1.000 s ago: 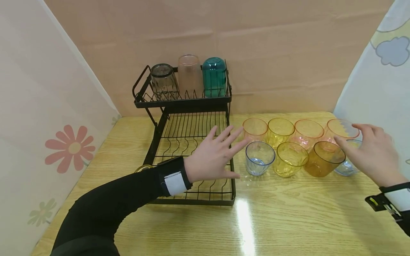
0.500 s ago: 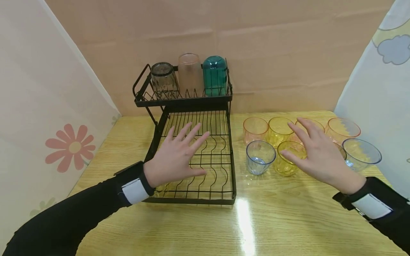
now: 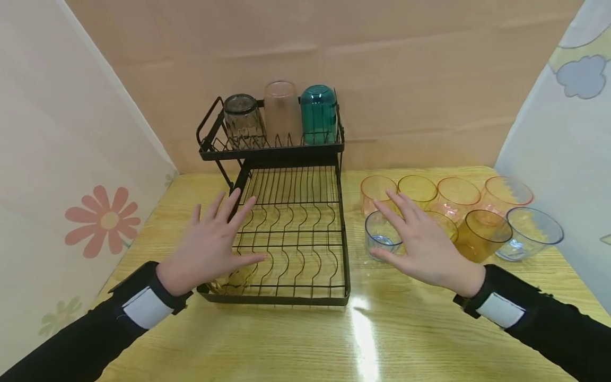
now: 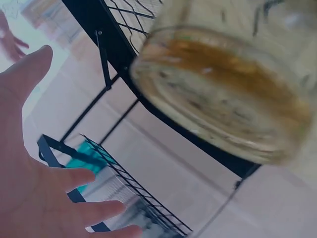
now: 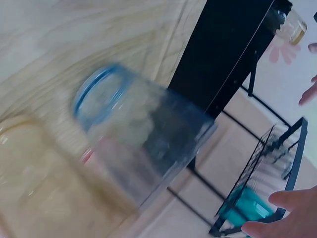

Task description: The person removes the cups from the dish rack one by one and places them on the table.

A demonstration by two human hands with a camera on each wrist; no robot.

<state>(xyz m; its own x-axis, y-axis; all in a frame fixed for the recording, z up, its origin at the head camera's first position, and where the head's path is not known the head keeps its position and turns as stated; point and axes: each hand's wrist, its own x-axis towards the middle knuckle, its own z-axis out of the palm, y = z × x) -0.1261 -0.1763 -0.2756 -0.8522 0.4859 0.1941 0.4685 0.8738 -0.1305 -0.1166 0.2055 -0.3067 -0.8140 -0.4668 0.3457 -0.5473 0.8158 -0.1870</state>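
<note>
My left hand (image 3: pixel 202 244) hovers with fingers spread over the left side of the black dish rack (image 3: pixel 305 301). Beneath it, a yellowish glass with a gold rim (image 4: pixel 218 94) is partly hidden in the head view. My right hand (image 3: pixel 429 252) is held above the front row of glasses, fingers apart, holding nothing. It partly covers the left blue-rimmed glass (image 3: pixel 377 233) and a yellow glass (image 3: pixel 446 225). To its right stand an amber glass (image 3: pixel 479 241) and another blue-rimmed glass (image 3: pixel 532 236). Whether either hand touches a glass is unclear.
Behind are two pink glasses (image 3: pixel 455 199), a yellow glass (image 3: pixel 416 188) and an orange-rimmed glass (image 3: pixel 377 192). The rack's upper tier holds upside-down grey (image 3: pixel 243 122), pale pink (image 3: pixel 282 114) and teal (image 3: pixel 318 114) glasses. Patterned panels (image 3: pixel 110 220) flank the wooden table (image 3: pixel 296 339).
My left hand has moved left from the rack's right edge to its left side. My right hand has swept left across the glasses from the far right end. Both stay spread.
</note>
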